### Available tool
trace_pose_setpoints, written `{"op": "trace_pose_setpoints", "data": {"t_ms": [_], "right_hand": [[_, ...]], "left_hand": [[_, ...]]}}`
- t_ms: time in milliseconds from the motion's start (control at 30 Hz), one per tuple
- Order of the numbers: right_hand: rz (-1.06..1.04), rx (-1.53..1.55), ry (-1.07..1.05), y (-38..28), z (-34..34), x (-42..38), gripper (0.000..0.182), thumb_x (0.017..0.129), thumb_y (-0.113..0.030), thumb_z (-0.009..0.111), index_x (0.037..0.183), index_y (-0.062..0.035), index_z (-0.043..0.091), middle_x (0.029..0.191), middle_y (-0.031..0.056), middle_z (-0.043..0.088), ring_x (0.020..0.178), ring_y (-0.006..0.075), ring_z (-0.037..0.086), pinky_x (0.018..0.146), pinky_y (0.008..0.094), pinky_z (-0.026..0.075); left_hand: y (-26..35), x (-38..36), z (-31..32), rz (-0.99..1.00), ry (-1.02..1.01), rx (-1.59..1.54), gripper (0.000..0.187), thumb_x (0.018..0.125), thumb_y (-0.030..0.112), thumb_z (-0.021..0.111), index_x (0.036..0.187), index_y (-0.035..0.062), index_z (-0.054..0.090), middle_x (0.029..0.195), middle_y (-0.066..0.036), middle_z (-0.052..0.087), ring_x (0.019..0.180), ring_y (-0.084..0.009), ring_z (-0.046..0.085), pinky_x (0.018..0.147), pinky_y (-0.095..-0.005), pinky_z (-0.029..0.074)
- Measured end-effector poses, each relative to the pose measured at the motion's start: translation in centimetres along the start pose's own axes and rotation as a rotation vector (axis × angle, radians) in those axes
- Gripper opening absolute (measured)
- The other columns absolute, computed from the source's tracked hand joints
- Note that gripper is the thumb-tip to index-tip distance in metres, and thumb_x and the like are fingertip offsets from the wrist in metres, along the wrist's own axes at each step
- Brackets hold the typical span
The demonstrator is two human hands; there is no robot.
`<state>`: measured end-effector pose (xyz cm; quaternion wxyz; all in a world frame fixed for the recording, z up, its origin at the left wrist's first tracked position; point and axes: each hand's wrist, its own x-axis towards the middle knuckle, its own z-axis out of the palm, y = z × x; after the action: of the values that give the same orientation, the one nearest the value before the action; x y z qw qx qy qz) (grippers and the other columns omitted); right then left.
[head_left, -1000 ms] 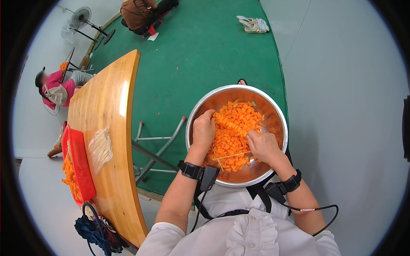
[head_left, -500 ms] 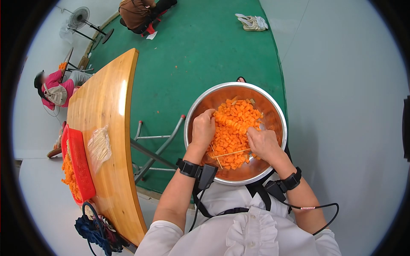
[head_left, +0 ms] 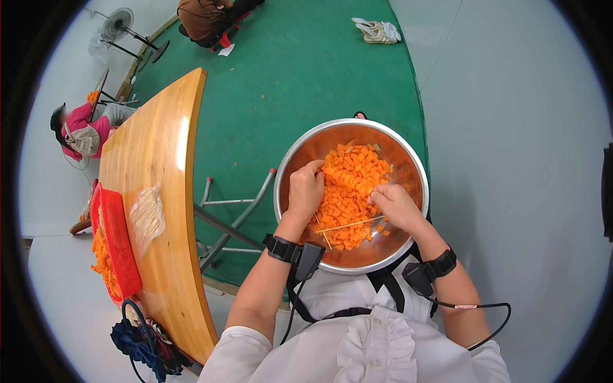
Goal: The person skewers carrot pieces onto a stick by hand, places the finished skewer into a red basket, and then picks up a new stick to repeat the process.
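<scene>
On my lap rests a steel bowl (head_left: 288,167) holding a heap of diced carrot (head_left: 345,217). Across the heap runs a skewer of carrot cubes (head_left: 350,180), held between my two hands. My left hand (head_left: 307,189) is closed at its left end, fingertips partly hidden. My right hand (head_left: 397,207) pinches at the other end, just above the carrots. A loose bamboo stick (head_left: 350,226) lies over the cubes nearer to me, with another stick slanting beneath its left end.
Left of me stands a wooden table (head_left: 169,249) with a red basket (head_left: 131,265) of carrots and a plastic bag of pale sticks (head_left: 148,214). Folding metal legs (head_left: 239,217) stand between table and bowl. Two other people sit farther off. Shoes (head_left: 378,32) lie on the green floor.
My right hand has shifted slightly up and to the right, still at the skewer's end. My left hand has barely moved. The bowl has risen a little in view.
</scene>
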<state>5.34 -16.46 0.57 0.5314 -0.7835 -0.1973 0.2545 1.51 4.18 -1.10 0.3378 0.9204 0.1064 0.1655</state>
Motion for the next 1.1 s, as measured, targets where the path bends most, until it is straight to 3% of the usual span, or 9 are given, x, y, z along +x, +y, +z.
{"op": "trace_pose_setpoints", "data": {"t_ms": [133, 233, 333, 533, 633, 733, 833, 933, 1100], "right_hand": [[-0.192, -0.600, 0.080, -0.2, 0.5, -0.3, 0.016, 0.081, -0.012, 0.048, 0.070, -0.0008, 0.050, 0.057, 0.0159, 0.056, 0.053, 0.0322, 0.057, 0.050, 0.0416, 0.044], [-0.303, -0.712, 0.146, -0.1, 0.7, -0.4, 0.011, 0.079, -0.009, 0.050, 0.070, -0.0033, 0.048, 0.052, 0.0143, 0.054, 0.048, 0.0305, 0.056, 0.045, 0.0399, 0.044], [-0.387, -0.746, 0.188, -0.1, 0.5, -0.2, 0.009, 0.077, -0.008, 0.051, 0.069, -0.0040, 0.048, 0.051, 0.0142, 0.053, 0.049, 0.0293, 0.056, 0.043, 0.0390, 0.043], [-0.186, -0.470, 0.094, -0.1, 0.2, -0.2, 0.015, 0.081, -0.012, 0.049, 0.072, -0.0003, 0.050, 0.059, 0.0163, 0.056, 0.057, 0.0326, 0.058, 0.053, 0.0404, 0.045], [-0.048, -0.202, -0.005, -0.4, -0.3, -0.2, 0.021, 0.083, -0.015, 0.047, 0.073, 0.0024, 0.053, 0.065, 0.0188, 0.058, 0.064, 0.0343, 0.058, 0.059, 0.0406, 0.045], [0.097, -0.035, -0.090, -0.8, -0.6, -0.1, 0.025, 0.083, -0.016, 0.046, 0.073, 0.0040, 0.055, 0.069, 0.0202, 0.059, 0.068, 0.0340, 0.058, 0.062, 0.0403, 0.045], [-0.017, -0.088, -0.031, 0.1, -0.1, -0.1, 0.022, 0.083, -0.015, 0.047, 0.072, 0.0026, 0.054, 0.064, 0.0195, 0.058, 0.063, 0.0345, 0.058, 0.059, 0.0406, 0.045], [-0.212, -0.578, 0.082, 0.3, 0.4, -0.4, 0.016, 0.081, -0.012, 0.049, 0.070, -0.0006, 0.052, 0.057, 0.0168, 0.056, 0.055, 0.0331, 0.058, 0.052, 0.0400, 0.046], [-0.321, -0.759, 0.146, 0.2, 0.7, -0.5, 0.010, 0.077, -0.009, 0.051, 0.069, -0.0042, 0.048, 0.052, 0.0145, 0.054, 0.047, 0.0313, 0.056, 0.044, 0.0393, 0.044]], "left_hand": [[-0.1, 0.1, -0.1, -0.047, 0.016, -0.033, 0.021, 0.074, -0.001, 0.057, 0.094, -0.0021, 0.062, 0.078, -0.018, 0.064, 0.069, -0.0247, 0.064, 0.062, -0.0294, 0.049], [0.3, 0.2, -0.3, -0.095, -0.012, -0.069, 0.020, 0.074, 0.000, 0.056, 0.093, -0.0020, 0.062, 0.083, -0.021, 0.062, 0.076, -0.0330, 0.062, 0.067, -0.0352, 0.050], [0.1, 0.1, -0.1, -0.112, -0.013, -0.084, 0.021, 0.074, -0.001, 0.055, 0.094, -0.0021, 0.062, 0.084, -0.021, 0.062, 0.077, -0.0325, 0.062, 0.068, -0.0345, 0.050], [-0.7, 0.2, 0.3, -0.164, -0.026, -0.253, 0.024, 0.075, -0.004, 0.054, 0.097, -0.0026, 0.061, 0.082, -0.020, 0.063, 0.074, -0.0281, 0.064, 0.065, -0.0312, 0.050], [-0.4, 0.1, 0.2, -0.206, -0.097, -0.243, 0.025, 0.079, -0.008, 0.050, 0.102, -0.0044, 0.060, 0.079, -0.011, 0.065, 0.069, -0.0110, 0.063, 0.061, -0.0218, 0.050], [-0.8, 0.0, 0.5, -0.145, -0.080, -0.216, 0.025, 0.079, -0.007, 0.050, 0.102, -0.0045, 0.060, 0.079, -0.011, 0.065, 0.068, -0.0105, 0.062, 0.060, -0.0218, 0.050], [-0.7, -0.1, 0.5, -0.170, -0.086, -0.238, 0.025, 0.079, -0.007, 0.050, 0.102, -0.0043, 0.060, 0.079, -0.011, 0.065, 0.067, -0.0104, 0.062, 0.060, -0.0218, 0.049], [-0.6, 0.1, 0.3, -0.148, -0.088, -0.201, 0.026, 0.079, -0.007, 0.050, 0.102, -0.0045, 0.060, 0.080, -0.011, 0.066, 0.068, -0.0102, 0.062, 0.060, -0.0216, 0.049], [0.0, 0.2, 0.0, -0.242, -0.094, -0.293, 0.026, 0.077, -0.006, 0.051, 0.101, -0.0037, 0.060, 0.079, -0.019, 0.064, 0.070, -0.0199, 0.065, 0.062, -0.0272, 0.051]]}}
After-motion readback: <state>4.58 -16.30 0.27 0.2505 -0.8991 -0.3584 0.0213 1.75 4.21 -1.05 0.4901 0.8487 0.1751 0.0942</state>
